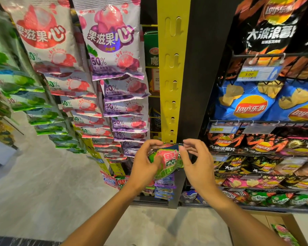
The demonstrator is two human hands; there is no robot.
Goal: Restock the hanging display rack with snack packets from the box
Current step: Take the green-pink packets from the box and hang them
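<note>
The packet (164, 161) in the hands is green with a pink-red fruit picture and white lettering. At twelve o'clock stands a plain yellow slotted strip (172, 68). At eleven o'clock hang silver-white packets with purple grape prints (112, 41); at ten o'clock, silver-white ones with red lychee prints (43, 36); at nine o'clock, green ones (25, 96). At two o'clock are black crisp bags with orange flames (274, 23), and at three o'clock blue crisp bags with yellow crisps (247, 102).
</note>
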